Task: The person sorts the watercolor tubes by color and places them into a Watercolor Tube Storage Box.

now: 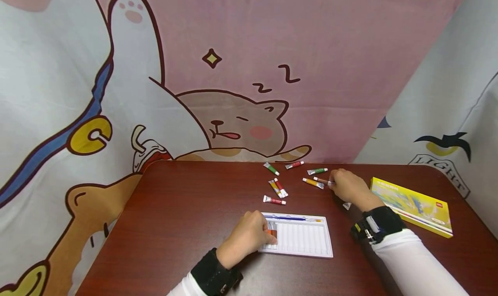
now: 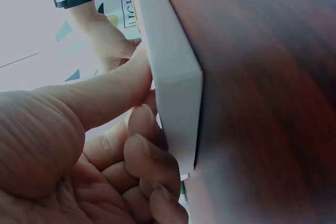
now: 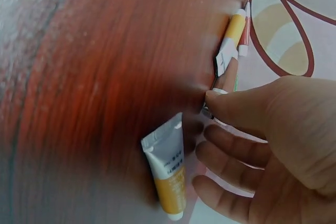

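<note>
My left hand (image 1: 250, 233) is at the left end of a white ridged tray (image 1: 303, 240), fingers and thumb at an orange-brown paint tube (image 1: 274, 231) there. In the left wrist view, its thumb and curled fingers lie along the tray's white side (image 2: 181, 95); the tube is hidden. Farther back, my right hand (image 1: 346, 186) pinches a small paint tube (image 1: 324, 180) with a white cap; its colour is unclear. Beside that tube lies a yellow paint tube (image 1: 313, 183). Another yellow paint tube (image 3: 170, 177) lies below my right hand, mostly hidden in the head view.
Loose paint tubes lie at the back: green (image 1: 271, 168), red (image 1: 294, 165), another green (image 1: 317, 171), a red and yellow pair (image 1: 281, 187), and a red one (image 1: 274, 200). A blue paintbrush (image 1: 285, 218) rests in the tray. A yellow box (image 1: 412, 205) lies at right.
</note>
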`<state>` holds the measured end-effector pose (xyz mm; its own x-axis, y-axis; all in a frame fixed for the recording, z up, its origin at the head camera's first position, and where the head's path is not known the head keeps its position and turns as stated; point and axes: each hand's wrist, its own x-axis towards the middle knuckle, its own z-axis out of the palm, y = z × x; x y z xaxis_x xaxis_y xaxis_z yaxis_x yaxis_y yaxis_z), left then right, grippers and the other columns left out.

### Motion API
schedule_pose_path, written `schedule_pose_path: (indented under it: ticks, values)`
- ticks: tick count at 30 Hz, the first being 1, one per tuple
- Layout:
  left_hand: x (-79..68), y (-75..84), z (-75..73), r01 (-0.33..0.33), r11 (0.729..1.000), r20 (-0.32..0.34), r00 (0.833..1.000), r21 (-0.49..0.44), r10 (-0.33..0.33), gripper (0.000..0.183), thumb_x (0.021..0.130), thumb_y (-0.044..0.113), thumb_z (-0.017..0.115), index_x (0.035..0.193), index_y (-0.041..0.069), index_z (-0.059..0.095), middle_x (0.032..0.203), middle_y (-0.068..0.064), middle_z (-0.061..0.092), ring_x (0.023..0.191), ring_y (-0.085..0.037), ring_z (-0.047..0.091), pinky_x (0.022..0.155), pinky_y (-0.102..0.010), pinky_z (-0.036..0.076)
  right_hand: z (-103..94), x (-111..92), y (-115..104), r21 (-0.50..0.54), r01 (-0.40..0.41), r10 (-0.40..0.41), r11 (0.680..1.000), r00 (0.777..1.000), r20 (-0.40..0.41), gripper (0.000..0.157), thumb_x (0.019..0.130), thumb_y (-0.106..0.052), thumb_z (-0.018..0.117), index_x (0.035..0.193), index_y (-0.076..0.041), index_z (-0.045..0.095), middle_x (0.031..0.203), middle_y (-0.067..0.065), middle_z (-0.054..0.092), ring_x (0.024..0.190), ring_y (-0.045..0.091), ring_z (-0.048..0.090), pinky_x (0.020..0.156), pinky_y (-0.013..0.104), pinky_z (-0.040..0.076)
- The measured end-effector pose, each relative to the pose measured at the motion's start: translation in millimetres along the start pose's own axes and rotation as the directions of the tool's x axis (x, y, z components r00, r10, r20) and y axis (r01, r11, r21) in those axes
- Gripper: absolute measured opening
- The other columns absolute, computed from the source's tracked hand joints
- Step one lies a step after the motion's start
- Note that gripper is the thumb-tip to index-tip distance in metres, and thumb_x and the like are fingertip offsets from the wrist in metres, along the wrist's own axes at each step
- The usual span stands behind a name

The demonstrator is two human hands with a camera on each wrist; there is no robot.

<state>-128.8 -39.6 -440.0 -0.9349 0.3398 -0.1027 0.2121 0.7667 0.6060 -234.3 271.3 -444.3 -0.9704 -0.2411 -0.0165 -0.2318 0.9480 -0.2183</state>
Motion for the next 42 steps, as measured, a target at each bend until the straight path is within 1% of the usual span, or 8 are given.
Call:
schedule_pose_path:
  ticks: [8, 15, 19, 25, 30, 36, 39, 42]
  values:
    - [-2.5, 2.7, -0.4, -0.049, 0.997, -0.016, 0.999, 0.067, 0.050, 0.044, 0.066, 0.033, 0.083, 0.044, 0.019, 0.048, 0.045, 0.013, 0.036, 0.048, -0.009, 0.037, 0.043, -0.023, 0.027, -6.2, -8.1, 1.7, 0.092, -0.042, 0.040, 0.995, 0.999, 0.022, 0.005, 0.083, -0.010, 0.067, 0.084, -0.006, 0.064, 0.066, 0.003, 0.057, 0.057, 0.020, 0.049, 0.051, 0.037, 0.041]
    - [-2.4, 9.4, -4.8, -0.136, 0.988, -0.103, 0.984, 0.070, 0.143, 0.030, 0.080, 0.028, 0.073, 0.055, 0.022, 0.059, 0.046, 0.014, 0.048, 0.048, -0.006, 0.044, 0.045, -0.025, 0.035, -22.0, -28.6, -15.6, 0.150, 0.065, -0.039, 0.987, 0.985, -0.166, 0.010, 0.086, -0.011, 0.066, 0.090, -0.002, 0.066, 0.078, 0.008, 0.063, 0.062, 0.020, 0.049, 0.055, 0.038, 0.042]
    - [-2.2, 13.5, -6.8, -0.208, 0.972, -0.185, 0.957, 0.107, 0.225, 0.011, 0.085, 0.025, 0.068, 0.087, 0.014, 0.069, 0.074, 0.005, 0.065, 0.067, -0.007, 0.055, 0.059, -0.029, 0.047, -27.9, -46.1, -34.8, 0.206, 0.133, -0.076, 0.969, 0.962, -0.262, 0.008, 0.086, -0.011, 0.066, 0.093, -0.006, 0.066, 0.087, 0.008, 0.064, 0.070, 0.021, 0.052, 0.061, 0.040, 0.045]
    - [-5.3, 21.1, -7.0, -0.296, 0.947, -0.219, 0.923, 0.128, 0.318, 0.038, 0.091, 0.032, 0.060, 0.124, 0.012, 0.060, 0.119, -0.004, 0.063, 0.112, -0.014, 0.051, 0.092, -0.040, 0.045, -27.6, -74.5, -69.5, 0.246, 0.254, -0.174, 0.935, 0.936, -0.307, 0.010, 0.085, -0.007, 0.067, 0.092, -0.014, 0.066, 0.085, -0.004, 0.061, 0.070, 0.011, 0.052, 0.059, 0.034, 0.048]
    - [-7.2, 25.9, -5.2, -0.411, 0.904, -0.230, 0.874, 0.119, 0.427, 0.032, 0.092, 0.032, 0.060, 0.117, 0.012, 0.065, 0.112, 0.001, 0.065, 0.107, -0.009, 0.051, 0.089, -0.035, 0.047, -22.3, -90.3, -95.0, 0.241, 0.349, -0.269, 0.906, 0.912, -0.309, 0.014, 0.085, -0.008, 0.067, 0.089, -0.022, 0.065, 0.082, -0.013, 0.058, 0.067, 0.003, 0.050, 0.055, 0.025, 0.046]
    - [-7.1, 26.2, -2.5, -0.518, 0.843, -0.237, 0.809, 0.144, 0.537, 0.018, 0.088, 0.028, 0.065, 0.101, 0.016, 0.072, 0.088, 0.010, 0.068, 0.081, -0.003, 0.051, 0.069, -0.021, 0.045, -16.8, -98.8, -114.7, 0.255, 0.416, -0.332, 0.873, 0.890, -0.313, 0.017, 0.085, -0.008, 0.068, 0.090, -0.024, 0.065, 0.081, -0.016, 0.056, 0.068, 0.001, 0.047, 0.056, 0.022, 0.044]
    - [-6.9, 26.2, -1.4, -0.532, 0.830, -0.225, 0.799, 0.170, 0.558, 0.014, 0.088, 0.028, 0.066, 0.095, 0.018, 0.073, 0.081, 0.014, 0.066, 0.071, -0.003, 0.049, 0.061, -0.016, 0.039, -14.9, -100.4, -119.4, 0.261, 0.426, -0.341, 0.866, 0.886, -0.314, 0.019, 0.084, -0.007, 0.068, 0.089, -0.025, 0.064, 0.082, -0.018, 0.054, 0.068, 0.000, 0.047, 0.056, 0.021, 0.044]
    - [-7.0, 26.5, -0.8, -0.525, 0.835, -0.213, 0.807, 0.166, 0.550, 0.013, 0.088, 0.029, 0.066, 0.092, 0.019, 0.073, 0.079, 0.015, 0.065, 0.069, -0.004, 0.050, 0.060, -0.015, 0.038, -13.4, -101.0, -122.2, 0.263, 0.437, -0.348, 0.860, 0.880, -0.324, 0.020, 0.084, -0.006, 0.068, 0.089, -0.024, 0.065, 0.082, -0.018, 0.054, 0.069, 0.000, 0.047, 0.056, 0.021, 0.044]
